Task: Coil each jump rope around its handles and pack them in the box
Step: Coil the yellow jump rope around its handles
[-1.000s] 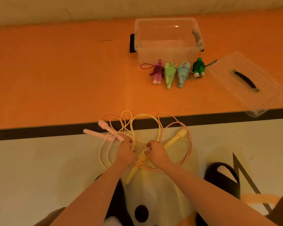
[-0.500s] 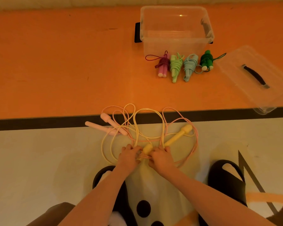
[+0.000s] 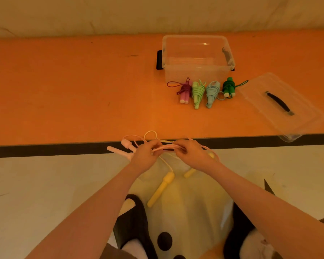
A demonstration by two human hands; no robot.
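A tangle of pink and yellow jump rope cords is stretched between my hands, lifted off the floor. My left hand grips the cords on the left, my right hand grips them on the right. Two pink handles stick out left of my left hand. One yellow handle hangs below on its cord; a second yellow handle shows under my right wrist. The clear plastic box stands open on the orange mat. Several coiled ropes lie in front of it: purple, light green, light blue, dark green.
The box's clear lid with a black handle lies to the right, over the mat's edge. A black stripe separates the orange mat from the white floor. My knees and black slippers are at the bottom.
Both hands have lifted the tangled cords off the floor and pulled them apart sideways. The yellow handles now hang below instead of lying flat. The camera has tilted.
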